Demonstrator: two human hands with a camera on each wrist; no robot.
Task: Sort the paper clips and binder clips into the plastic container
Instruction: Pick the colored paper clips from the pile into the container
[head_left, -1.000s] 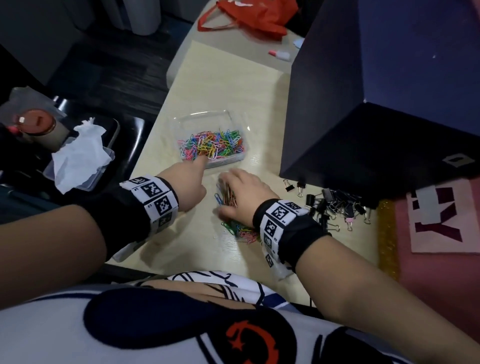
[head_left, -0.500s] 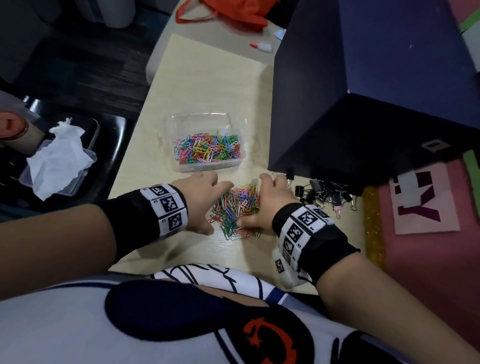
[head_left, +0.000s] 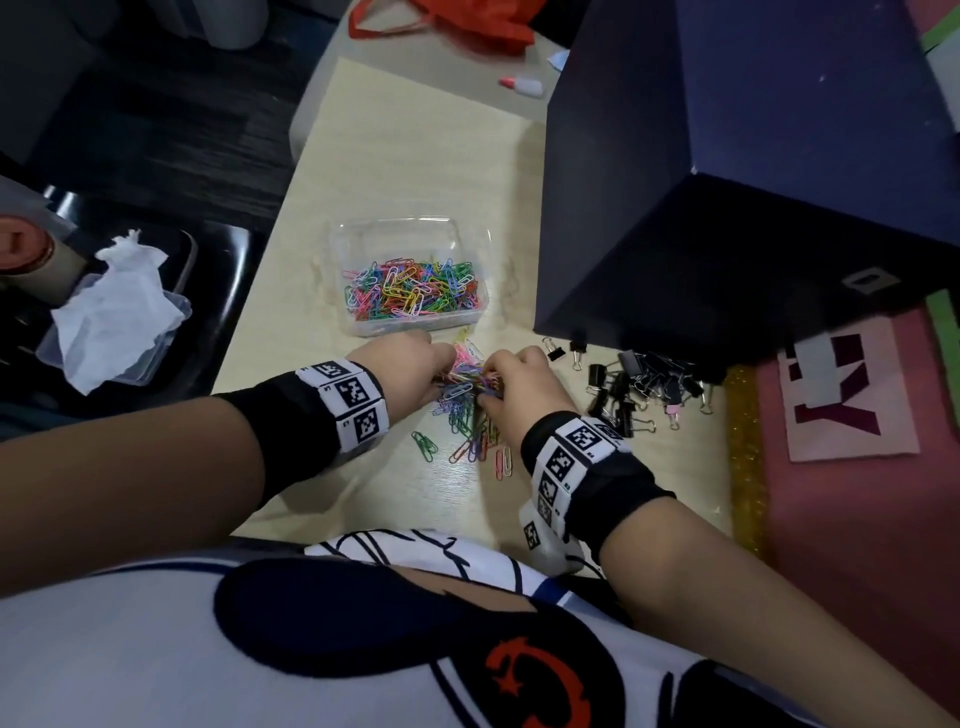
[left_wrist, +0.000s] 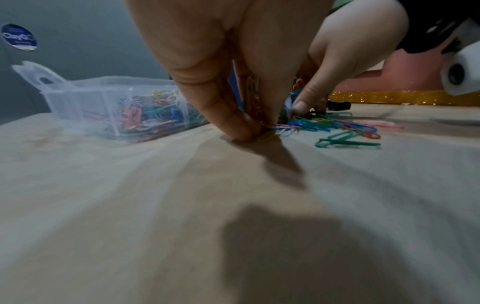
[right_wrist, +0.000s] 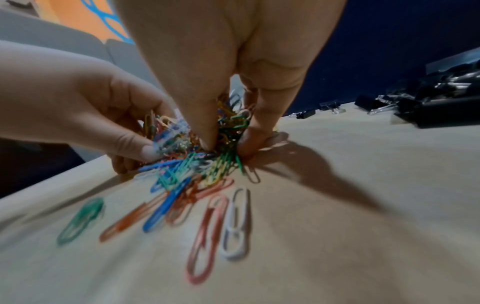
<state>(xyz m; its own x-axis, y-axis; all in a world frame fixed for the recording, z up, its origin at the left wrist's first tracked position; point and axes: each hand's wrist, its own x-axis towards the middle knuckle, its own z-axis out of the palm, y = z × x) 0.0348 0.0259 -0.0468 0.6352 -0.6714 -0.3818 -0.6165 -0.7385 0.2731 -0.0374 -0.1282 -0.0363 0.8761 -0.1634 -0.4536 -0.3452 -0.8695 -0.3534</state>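
Note:
A clear plastic container (head_left: 470, 244) (left_wrist: 78, 98) on the wooden table holds many coloured paper clips (head_left: 410, 288). Just in front of it lies a loose heap of coloured paper clips (head_left: 465, 395) (right_wrist: 197, 164). My left hand (head_left: 410, 369) (left_wrist: 249, 127) and right hand (head_left: 511, 387) (right_wrist: 223, 148) squeeze this heap from both sides, fingers curled round clumps of clips. A few stray clips (head_left: 426, 446) (right_wrist: 207, 236) lie nearer me. A pile of black binder clips (head_left: 639, 389) (right_wrist: 436, 109) sits to the right, against a dark box.
A big dark blue box (head_left: 737, 182) stands at the right, close to the container. A pink mat (head_left: 857, 467) with a gold glitter edge lies right of the binder clips. Left of the table, a tray holds crumpled tissue (head_left: 111, 306). A red bag (head_left: 467, 21) lies far back.
The left hand came back from the container to the heap. Both hands closed in from the sides and now bunch the paper clips between them.

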